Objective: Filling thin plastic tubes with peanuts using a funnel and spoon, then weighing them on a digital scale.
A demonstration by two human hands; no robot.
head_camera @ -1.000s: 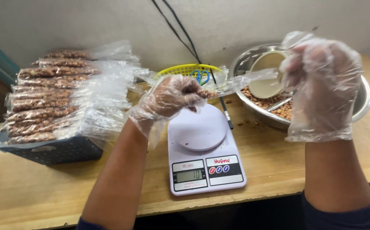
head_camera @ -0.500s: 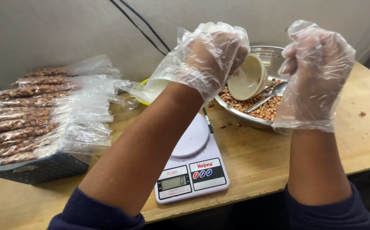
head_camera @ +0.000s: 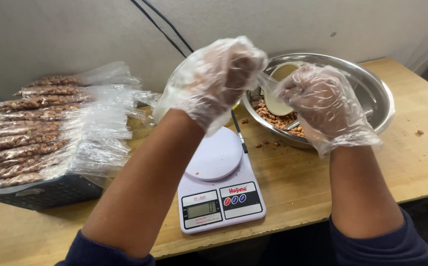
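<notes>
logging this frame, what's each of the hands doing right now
Left hand: gloved, closed in a fist, pinching one end of a clear plastic bag.
Right hand: gloved, closed, gripping the bag's other end.

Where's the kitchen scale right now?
The white kitchen scale sits centre on the wooden table, below both gloved hands, between the crate of peanut bags and the steel bowl.

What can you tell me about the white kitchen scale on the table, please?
The kitchen scale is a flat white slab, plastic by its look, with a round white weighing plate at its far end and a small grey display and coloured round buttons on the near panel. The plate is bare. It lies flat on the wooden table, near the front edge, between the person's forearms, just in front of the metal bowl. Neither gloved hand touches it.
</notes>
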